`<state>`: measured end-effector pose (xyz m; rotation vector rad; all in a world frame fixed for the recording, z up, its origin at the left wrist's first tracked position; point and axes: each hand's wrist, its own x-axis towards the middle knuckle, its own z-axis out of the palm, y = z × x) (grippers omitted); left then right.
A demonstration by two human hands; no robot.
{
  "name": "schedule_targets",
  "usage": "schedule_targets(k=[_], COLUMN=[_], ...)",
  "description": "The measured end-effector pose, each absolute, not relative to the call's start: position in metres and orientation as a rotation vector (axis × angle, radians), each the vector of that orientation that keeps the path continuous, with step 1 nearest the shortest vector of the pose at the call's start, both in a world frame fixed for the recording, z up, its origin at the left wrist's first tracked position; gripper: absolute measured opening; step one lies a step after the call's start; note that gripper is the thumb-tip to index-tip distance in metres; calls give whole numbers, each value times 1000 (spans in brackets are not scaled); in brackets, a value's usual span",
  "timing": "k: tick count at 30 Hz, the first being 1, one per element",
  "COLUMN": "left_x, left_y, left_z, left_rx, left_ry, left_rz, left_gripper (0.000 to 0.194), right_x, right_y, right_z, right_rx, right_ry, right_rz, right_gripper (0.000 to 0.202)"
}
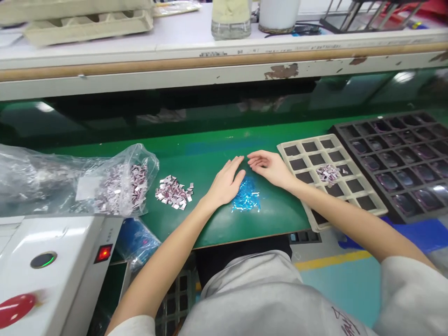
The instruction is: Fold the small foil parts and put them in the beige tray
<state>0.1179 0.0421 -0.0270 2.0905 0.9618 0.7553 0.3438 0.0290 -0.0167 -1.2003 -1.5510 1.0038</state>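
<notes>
On the green table (280,221), my left hand (227,183) lies nearly flat, palm down, at the left edge of a pile of small blue pieces (248,198). Its fingers point up and to the right, with the thumb apart. My right hand (271,168) is just beyond the pile's upper right side, fingers loosely curved and apart, with nothing visible in them. A heap of small pinkish-white pieces (174,192) sits left of my left hand. The beige compartment tray (304,163) beneath my right forearm bears another small pinkish heap (328,173).
A clear plastic bag (121,184) of similar pieces lies at the left, above a white machine (66,256) with a red button. A black tray (378,163) with lens-like parts stands at the right. A shelf (175,51) spans the back.
</notes>
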Motion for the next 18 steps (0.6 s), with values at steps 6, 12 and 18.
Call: schedule_targets(k=[6, 12, 18], left_x=[113, 114, 102], left_y=[32, 49, 25], left_z=[-23, -28, -27], left_rx=[1519, 1558, 2014], left_ry=[735, 857, 977], left_rz=[995, 1095, 723], left_gripper=[43, 39, 59], right_x=[344, 342, 335], right_y=[32, 29, -8], right_z=[-26, -21, -10], right_rx=[-1196, -1222, -1267], right_ry=[-1348, -1603, -2151], right_rz=[1136, 943, 580], right_gripper=[43, 27, 41])
